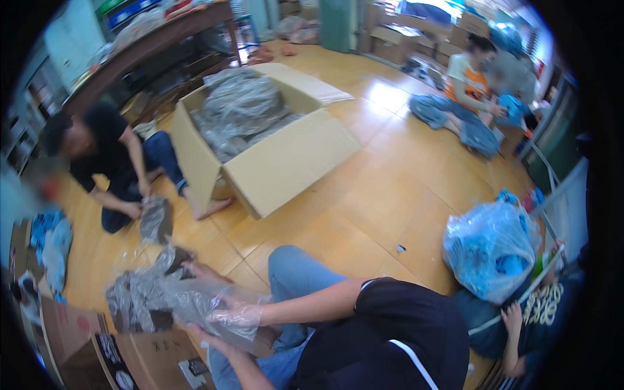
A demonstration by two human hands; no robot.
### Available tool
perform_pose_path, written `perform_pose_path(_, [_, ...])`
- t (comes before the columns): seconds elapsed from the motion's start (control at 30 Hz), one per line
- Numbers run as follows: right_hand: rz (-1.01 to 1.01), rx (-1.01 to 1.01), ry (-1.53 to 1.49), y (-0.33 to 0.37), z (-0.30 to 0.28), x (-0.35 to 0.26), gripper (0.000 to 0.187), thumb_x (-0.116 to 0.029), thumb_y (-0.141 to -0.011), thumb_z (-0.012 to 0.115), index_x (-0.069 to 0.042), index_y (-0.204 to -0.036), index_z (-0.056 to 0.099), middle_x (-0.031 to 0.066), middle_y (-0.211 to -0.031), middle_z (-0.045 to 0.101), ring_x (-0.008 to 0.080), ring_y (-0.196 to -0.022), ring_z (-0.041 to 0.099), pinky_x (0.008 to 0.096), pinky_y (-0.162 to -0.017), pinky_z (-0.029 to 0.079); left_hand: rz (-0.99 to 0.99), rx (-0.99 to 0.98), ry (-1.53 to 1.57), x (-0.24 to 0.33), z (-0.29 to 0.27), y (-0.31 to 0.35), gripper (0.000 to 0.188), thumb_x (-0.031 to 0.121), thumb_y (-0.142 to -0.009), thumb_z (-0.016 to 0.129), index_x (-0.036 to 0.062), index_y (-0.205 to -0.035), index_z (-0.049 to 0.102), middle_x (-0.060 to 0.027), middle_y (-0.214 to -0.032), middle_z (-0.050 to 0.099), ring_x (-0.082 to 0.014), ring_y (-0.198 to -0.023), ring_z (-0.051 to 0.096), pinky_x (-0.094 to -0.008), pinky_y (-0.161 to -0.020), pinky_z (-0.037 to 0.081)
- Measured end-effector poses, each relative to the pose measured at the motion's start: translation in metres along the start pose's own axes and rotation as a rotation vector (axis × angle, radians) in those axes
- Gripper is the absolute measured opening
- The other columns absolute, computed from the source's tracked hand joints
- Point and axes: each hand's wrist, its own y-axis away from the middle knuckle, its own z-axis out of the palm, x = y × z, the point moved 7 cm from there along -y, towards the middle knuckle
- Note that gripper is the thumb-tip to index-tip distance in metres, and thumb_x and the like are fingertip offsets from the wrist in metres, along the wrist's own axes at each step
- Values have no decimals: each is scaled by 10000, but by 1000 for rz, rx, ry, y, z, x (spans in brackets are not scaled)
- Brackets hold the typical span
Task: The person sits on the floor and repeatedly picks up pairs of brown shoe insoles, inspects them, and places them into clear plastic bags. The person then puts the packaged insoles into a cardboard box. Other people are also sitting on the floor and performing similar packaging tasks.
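A clear plastic bag (195,299) lies across both my hands over my lap. My right hand (233,315) is inside it, seen through the film, with thumb and fingers apart. Below, my left hand (213,339) grips the bag's lower edge from outside. Bare skin shows just beyond the bag; I cannot make out whether it is a hand or a foot. Crumpled grey plastic-wrapped pieces (133,296) lie at the bag's far left end. Under the bag's near end a brownish surface shows, too covered to name.
A large open carton (286,162) holds grey wrapped pieces. Brown boxes (153,357) stand at lower left. A co-worker (107,149) at left handles a grey wrapped piece; another person (471,91) sits far right. A bag of blue items (491,247) rests at right, near another person's hand (512,318).
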Motion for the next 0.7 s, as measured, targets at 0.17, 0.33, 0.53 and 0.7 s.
perform_pose_path(0.17, [27, 120, -63, 0, -6, -16, 779, -377, -891, 606, -37, -1494, 249, 142, -1533, 274, 304, -1408, 274, 395, -1142, 243, 54, -20, -11, -27, -16, 8, 697, 537, -965, 367, 57, -1466, 298, -166, -1445, 390, -337, -1286, 428, -448, -1069, 369])
perform_pose_path(0.33, [373, -407, 524, 30, 10, -1, 760, -470, -911, 578, 69, -1401, 362, 277, -1450, 348, 370, -1365, 334, 409, -1115, 290, 182, -45, -28, -12, -65, -15, 685, 555, -959, 352, 71, -1444, 337, -152, -1405, 433, -340, -1256, 451, -451, -1053, 387])
perform_pose_path(0.53, [684, -362, 123, 60, -39, -21, 719, -483, -864, 627, -18, -1375, 428, 262, -1360, 400, 389, -1287, 386, 410, -1070, 323, 282, -70, 70, 10, -83, -25, 719, 610, -913, 365, 89, -1407, 406, -138, -1352, 488, -321, -1171, 528, -491, -968, 474])
perform_pose_path(0.7, [108, -203, 525, 29, -31, -47, 541, -397, -893, 606, -85, -1323, 502, 148, -1164, 554, 329, -1135, 513, 423, -988, 377, 187, -129, 85, -7, -63, -18, 737, 619, -887, 427, 104, -1414, 403, -134, -1376, 471, -319, -1198, 506, -497, -979, 456])
